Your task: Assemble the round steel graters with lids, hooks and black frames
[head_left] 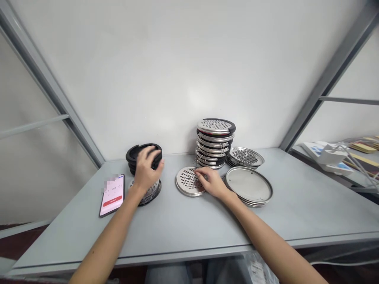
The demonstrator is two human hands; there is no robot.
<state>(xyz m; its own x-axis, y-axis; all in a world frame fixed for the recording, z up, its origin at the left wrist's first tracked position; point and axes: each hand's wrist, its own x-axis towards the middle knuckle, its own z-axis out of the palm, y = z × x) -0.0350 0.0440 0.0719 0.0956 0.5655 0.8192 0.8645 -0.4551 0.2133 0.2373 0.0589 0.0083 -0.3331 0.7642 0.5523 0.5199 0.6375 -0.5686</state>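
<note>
My left hand (pixel 147 167) is over a stack of black rings (pixel 132 154) at the left, its fingers bent and apart, slightly smeared by motion. Whether its fingertips touch the top ring I cannot tell. Below that hand lies a small pile of perforated metal discs (pixel 152 192), partly hidden by my wrist. My right hand (pixel 211 181) has its fingers bent together on the right edge of a round perforated metal disc (pixel 186 182), which lies flat on the table. Close to my right forearm is a stack of smooth, rimmed round metal plates (pixel 250 184).
A tall stack of perforated discs with black rings and small chains (pixel 215 142) stands at the back. Slotted metal discs (pixel 245 157) lie right of it. A phone with a timer (pixel 112 196) rests at the left of the grey table (pixel 177 232). Metal frame posts (pixel 328 75) flank it.
</note>
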